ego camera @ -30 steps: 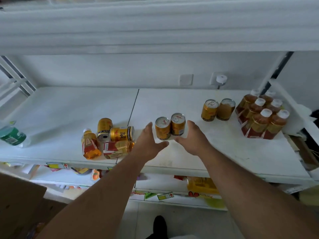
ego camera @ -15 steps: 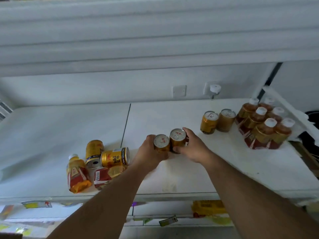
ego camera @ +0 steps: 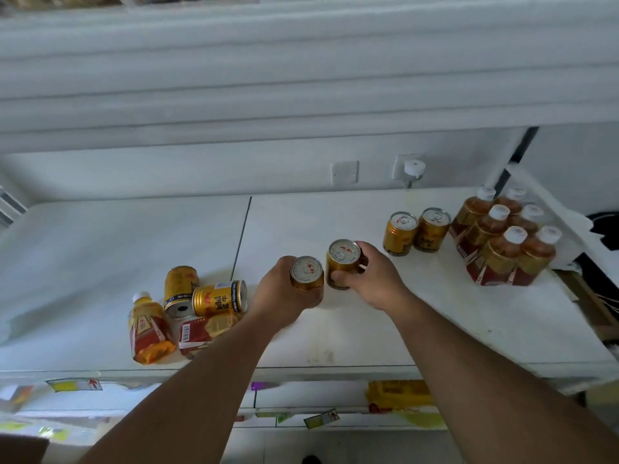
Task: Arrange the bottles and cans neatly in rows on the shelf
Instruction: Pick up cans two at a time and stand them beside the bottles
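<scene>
Each of my hands grips one upright gold can over the middle of the white shelf. My left hand wraps the left can. My right hand holds the right can, which sits slightly higher. Two more gold cans stand upright side by side further right. Several amber bottles with white caps stand in two rows at the far right. On the left lies a jumble: two tipped gold cans and two fallen orange-and-red bottles.
The underside of an upper shelf hangs low over the work area. A wall socket with a white plug sits at the back. A lower shelf with coloured packets shows below the front edge. The shelf's left half carries nothing.
My hands closed around the two middle cans and lifted them off the shelf, shifting them a little to the right. The camera view rose and tilted.
</scene>
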